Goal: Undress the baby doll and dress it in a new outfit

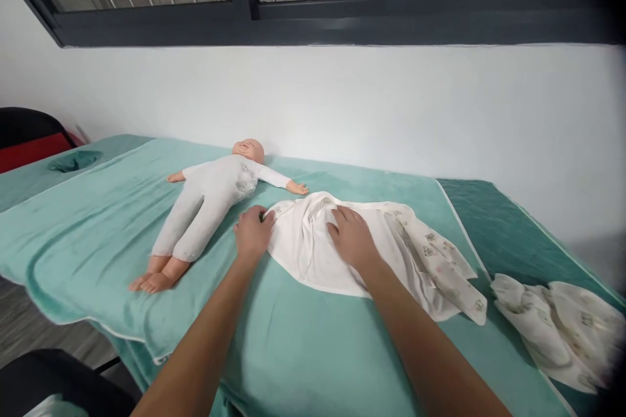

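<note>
A white baby shirt (313, 260) with a small printed pattern on its sleeve and edging lies spread open on the green sheet. At its left edge, my left hand (253, 232) pinches the cloth between thumb and curled fingers. Palm down on the middle of the shirt rests my right hand (353, 238), its fingers spread over the fabric. To the left lies a baby doll (215, 186) on its back, dressed in white, arms out and feet bare. One doll hand reaches close to the shirt's upper edge.
A second piece of folded white printed baby clothing (552, 326) lies at the right. The green sheet (98, 234) covers a padded bed against a white wall (342, 104). A dark-framed window (313, 29) runs above. At lower left is a black chair (63, 378).
</note>
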Tool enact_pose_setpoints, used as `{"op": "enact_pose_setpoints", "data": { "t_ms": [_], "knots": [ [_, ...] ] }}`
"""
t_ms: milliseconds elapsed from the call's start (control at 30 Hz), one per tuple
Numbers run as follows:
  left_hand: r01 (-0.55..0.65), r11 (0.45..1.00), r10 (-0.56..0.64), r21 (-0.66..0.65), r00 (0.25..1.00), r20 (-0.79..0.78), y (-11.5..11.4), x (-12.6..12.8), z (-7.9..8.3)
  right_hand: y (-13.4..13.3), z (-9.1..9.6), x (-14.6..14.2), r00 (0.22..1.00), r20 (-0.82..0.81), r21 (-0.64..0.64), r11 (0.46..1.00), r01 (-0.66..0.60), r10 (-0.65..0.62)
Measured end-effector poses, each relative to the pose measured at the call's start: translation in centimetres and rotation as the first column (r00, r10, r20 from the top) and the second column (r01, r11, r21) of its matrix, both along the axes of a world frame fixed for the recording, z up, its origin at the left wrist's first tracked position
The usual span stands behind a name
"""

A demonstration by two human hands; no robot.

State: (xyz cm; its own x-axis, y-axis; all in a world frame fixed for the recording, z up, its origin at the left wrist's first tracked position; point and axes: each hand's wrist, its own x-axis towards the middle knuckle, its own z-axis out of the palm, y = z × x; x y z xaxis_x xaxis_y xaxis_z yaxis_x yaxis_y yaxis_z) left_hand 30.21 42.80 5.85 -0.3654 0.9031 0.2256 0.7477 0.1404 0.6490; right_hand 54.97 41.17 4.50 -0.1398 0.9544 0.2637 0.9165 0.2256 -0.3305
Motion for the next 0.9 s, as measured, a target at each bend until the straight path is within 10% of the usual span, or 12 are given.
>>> {"op": "enact_pose_setpoints", "data": {
  "t_ms": [200,367,600,900],
  "knots": [
    [-0.161,0.965,0.090,0.207,0.944,0.318,2.2,-1.1,-0.3,-0.3,-0.9,0.4,0.998,0.048,-0.050,0.997,0.053,-0.051],
    [-0.089,0.927,0.097,0.366,0.995,-0.005,0.3,-0.5,-0.6,-0.1,-1.0,0.4,0.997,0.056,-0.080,0.996,0.050,-0.045],
    [0.142,0.982,-0.066,0.121,0.870,-0.488,-2.6,2.2,-0.1,-0.1,-0.8,0.4,0.998,0.044,-0.078,0.995,0.058,-0.055],
    [0.259,0.966,-0.199,0.030,0.807,-0.556,-2.3,2.3,-0.3,-0.2,-0.5,0.8,0.999,-0.036,-0.078,0.996,0.032,-0.034]
  ]
}}
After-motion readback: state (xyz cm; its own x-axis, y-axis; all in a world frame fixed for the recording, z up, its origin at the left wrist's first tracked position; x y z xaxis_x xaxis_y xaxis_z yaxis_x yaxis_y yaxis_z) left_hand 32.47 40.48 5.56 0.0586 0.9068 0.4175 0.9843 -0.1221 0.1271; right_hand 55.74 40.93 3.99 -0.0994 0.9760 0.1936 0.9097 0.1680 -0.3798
